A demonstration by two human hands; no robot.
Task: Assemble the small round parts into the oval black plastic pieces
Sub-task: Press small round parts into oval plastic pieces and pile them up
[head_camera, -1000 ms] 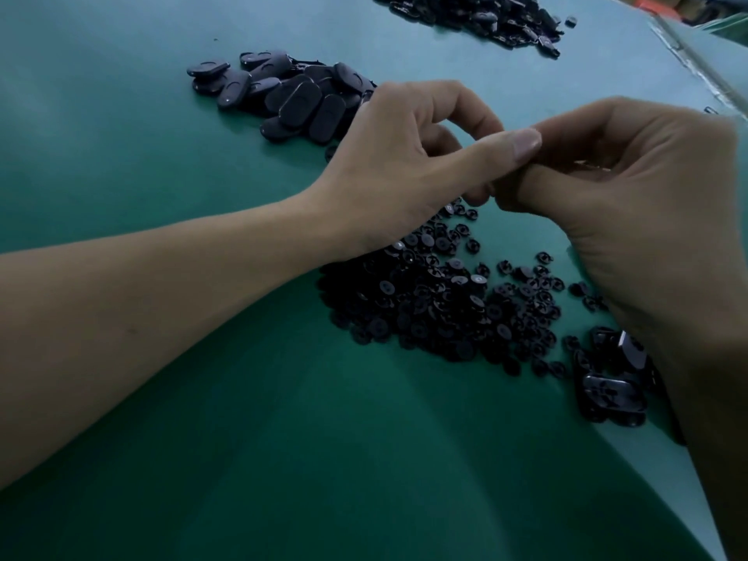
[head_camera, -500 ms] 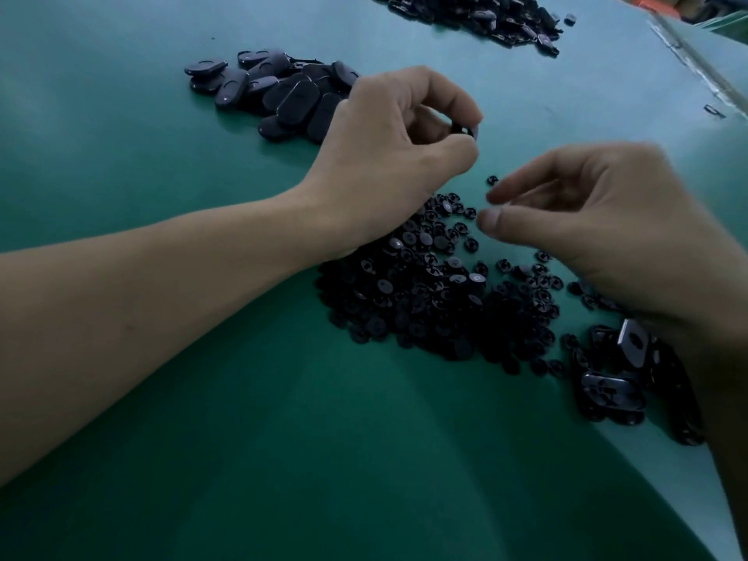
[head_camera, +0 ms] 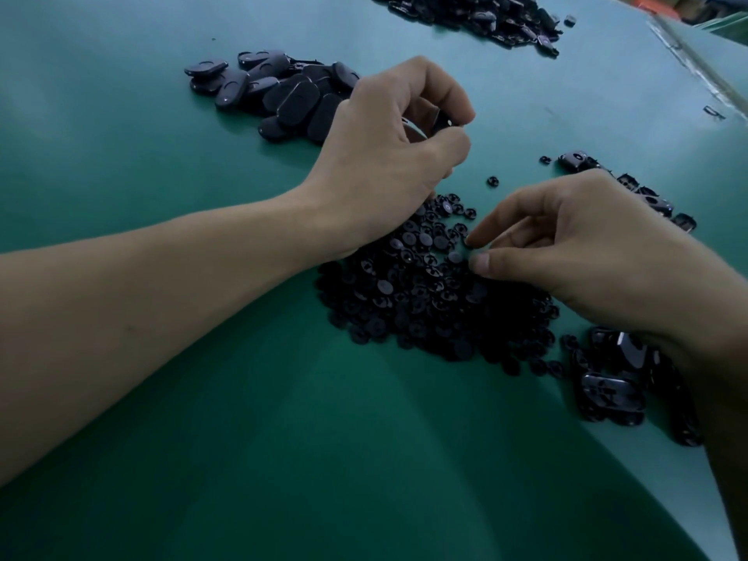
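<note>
A heap of small round black parts point(head_camera: 425, 293) lies in the middle of the green table. My left hand point(head_camera: 388, 155) hovers above the heap's far edge, its fingers curled round an oval black piece point(head_camera: 439, 122) that mostly hides inside the grip. My right hand point(head_camera: 574, 249) reaches down onto the heap from the right, with thumb and forefinger tips close together at a round part point(head_camera: 469, 245); whether they pinch it I cannot tell. A pile of oval black pieces point(head_camera: 279, 95) sits beyond my left hand.
More oval pieces lie under my right wrist point(head_camera: 615, 390) and to the far right point(head_camera: 647, 200). Another dark pile point(head_camera: 485, 14) sits at the table's far edge. One stray round part point(head_camera: 492, 181) lies between my hands. The table's right edge point(head_camera: 696, 62) runs diagonally.
My hands, joined a second ago, have separated. The left hand kept the oval piece and lifted slightly; the right hand dropped onto the heap of round parts.
</note>
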